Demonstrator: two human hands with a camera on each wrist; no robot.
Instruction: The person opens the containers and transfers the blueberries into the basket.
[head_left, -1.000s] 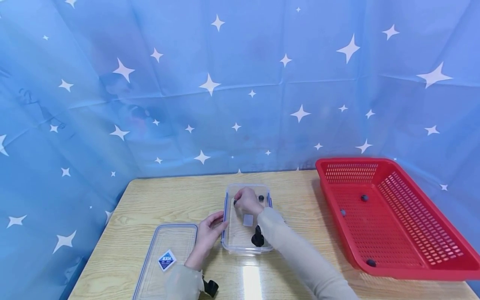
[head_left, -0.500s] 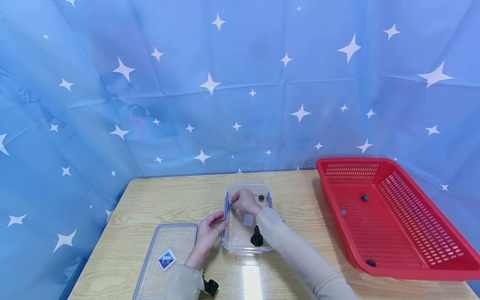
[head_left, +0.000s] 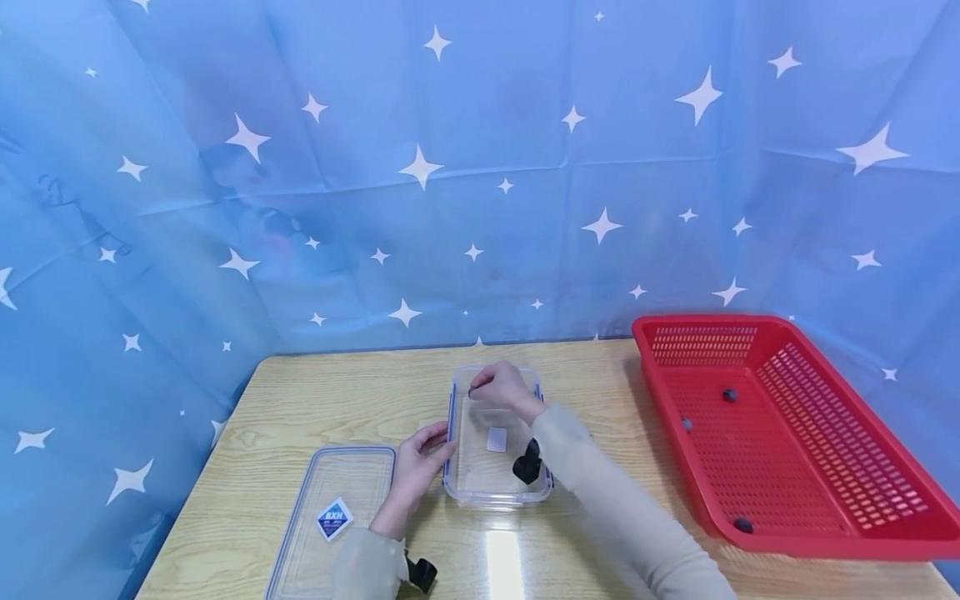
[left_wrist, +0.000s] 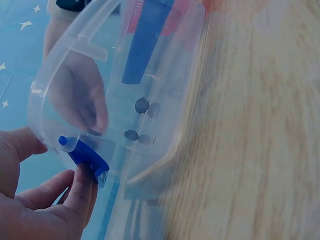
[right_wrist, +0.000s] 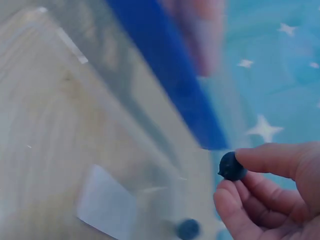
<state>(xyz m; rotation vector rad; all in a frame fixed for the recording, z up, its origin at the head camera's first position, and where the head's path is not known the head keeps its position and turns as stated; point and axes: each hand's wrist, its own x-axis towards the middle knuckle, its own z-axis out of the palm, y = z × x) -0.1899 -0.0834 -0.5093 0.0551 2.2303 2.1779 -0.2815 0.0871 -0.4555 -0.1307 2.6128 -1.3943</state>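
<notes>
A clear food container with blue side latches stands at the middle of the table. Over its far left part, the thumb and fingers of my right hand pinch a blueberry. Another blueberry lies on the container floor in the right wrist view. Through the clear wall, the left wrist view shows dark berries with their reflections. My left hand holds the container's left side, its fingertips on a lowered blue latch and its thumb against the rim.
A blue-edged clear lid with a blue-and-white label lies on the left, partly under the left sleeve. On the right stands a red basket with several dark berries inside. A starry blue curtain hangs behind the table.
My right hand has risen and shifted a little away and to the right, carrying the pinched blueberry off the container's left wall. The left hand stays where it was.
</notes>
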